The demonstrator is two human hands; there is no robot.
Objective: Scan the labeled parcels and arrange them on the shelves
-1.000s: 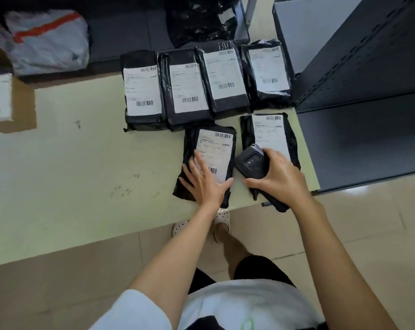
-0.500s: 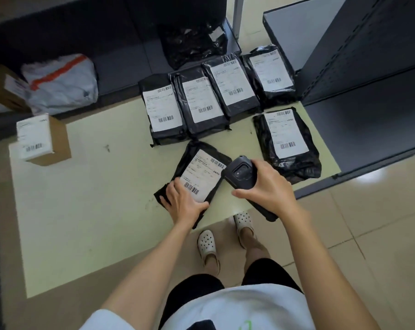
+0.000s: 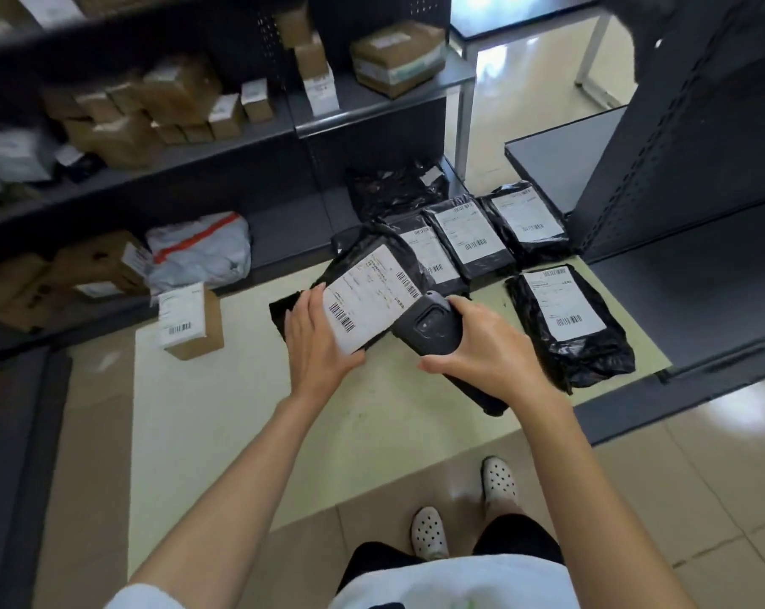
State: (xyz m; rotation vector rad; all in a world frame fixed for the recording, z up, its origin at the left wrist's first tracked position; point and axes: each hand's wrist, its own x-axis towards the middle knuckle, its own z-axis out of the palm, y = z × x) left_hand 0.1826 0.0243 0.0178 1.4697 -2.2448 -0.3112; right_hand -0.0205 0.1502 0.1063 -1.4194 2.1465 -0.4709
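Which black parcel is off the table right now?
The one in the left hand: the parcel tilted up beside the scanner, label facing the camera. The other black parcels lie flat, like the lone one at right.

I'm in a parcel storeroom: dark metal shelves stacked with labeled cardboard boxes, barcoded black mailers laid out on my pale surface.

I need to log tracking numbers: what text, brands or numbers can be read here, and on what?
None can be read.
Held parcel label: barcodes and print lines, too blurred.
Labels on the black parcels on the table: too small.
Small box label: barcode only, text blurred.
Shelf boxes: labels blurred.
Scanner: no legible marking.
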